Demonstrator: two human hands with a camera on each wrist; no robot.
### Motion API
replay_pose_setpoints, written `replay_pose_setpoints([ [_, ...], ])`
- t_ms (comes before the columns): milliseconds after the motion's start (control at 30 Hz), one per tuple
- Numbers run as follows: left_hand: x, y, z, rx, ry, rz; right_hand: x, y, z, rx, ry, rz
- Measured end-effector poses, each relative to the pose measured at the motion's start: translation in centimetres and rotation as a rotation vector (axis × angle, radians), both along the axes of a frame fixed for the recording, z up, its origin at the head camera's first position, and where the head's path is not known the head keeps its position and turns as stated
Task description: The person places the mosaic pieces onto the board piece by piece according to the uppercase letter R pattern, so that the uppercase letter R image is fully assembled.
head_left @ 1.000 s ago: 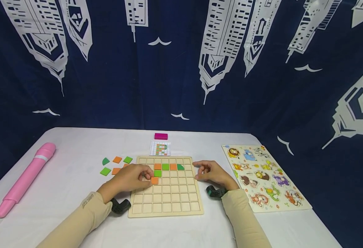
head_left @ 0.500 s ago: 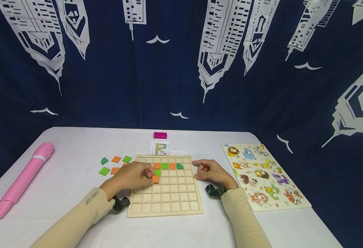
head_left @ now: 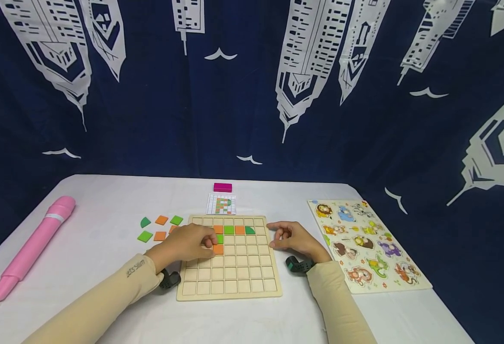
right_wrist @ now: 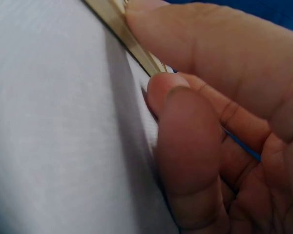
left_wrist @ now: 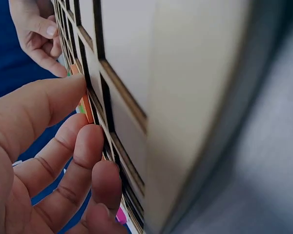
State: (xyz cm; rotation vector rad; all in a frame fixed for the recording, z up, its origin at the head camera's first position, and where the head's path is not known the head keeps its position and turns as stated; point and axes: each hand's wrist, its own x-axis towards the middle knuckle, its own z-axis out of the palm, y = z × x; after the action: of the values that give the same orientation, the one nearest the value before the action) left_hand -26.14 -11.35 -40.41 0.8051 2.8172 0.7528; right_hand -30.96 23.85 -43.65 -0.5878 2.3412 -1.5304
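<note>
My left hand is over a square-celled wooden board, its thumb and fingers pinching an orange square tile. In the left wrist view that orange tile is edge-on between thumb and fingertips, right at the grid. Directly behind it lies a green square tile, partly covered by my fingers. The row beyond holds orange and green squares and a dark green rounded piece. My right hand holds the board's right edge, with thumb and fingertips against the rim in the right wrist view.
Several loose orange and green tiles lie left of the board. Behind it are a pattern card and a magenta block. An animal puzzle board is at right, a pink microphone-like stick at far left.
My left hand has moved slightly right with the orange tile, which now lines up below the green square in its column. My right hand stays at the board's edge.
</note>
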Motion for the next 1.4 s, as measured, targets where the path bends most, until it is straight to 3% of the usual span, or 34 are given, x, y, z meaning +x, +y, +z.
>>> replay_pose_setpoints([
  [333, 0.1, -1.1, -0.6, 0.102, -0.078, 0.000, 0.0, -0.1, 0.0, -0.002, -0.003, 0.001],
  [533, 0.0, -2.6, -1.1, 0.196, -0.112, -0.033, 0.0, -0.1, -0.1, -0.007, -0.007, -0.003],
  [700, 0.3, -4.2, -1.2, 0.280, -0.113, -0.019, -0.1, -0.1, -0.2, -0.006, -0.002, 0.001],
  [933, 1.0, -7.3, -0.8, 0.438, -0.096, 0.030, -0.1, -0.2, -0.1, 0.005, 0.008, 0.004],
  [1133, 1.0, -11.0, -0.6, 0.568, -0.131, 0.118, 0.0, -0.1, 0.0, 0.012, -0.004, -0.005],
  [1400, 0.4, -15.0, -1.5, 0.571, -0.110, 0.259, 0.0, -0.1, 0.2, 0.005, -0.001, 0.009],
])
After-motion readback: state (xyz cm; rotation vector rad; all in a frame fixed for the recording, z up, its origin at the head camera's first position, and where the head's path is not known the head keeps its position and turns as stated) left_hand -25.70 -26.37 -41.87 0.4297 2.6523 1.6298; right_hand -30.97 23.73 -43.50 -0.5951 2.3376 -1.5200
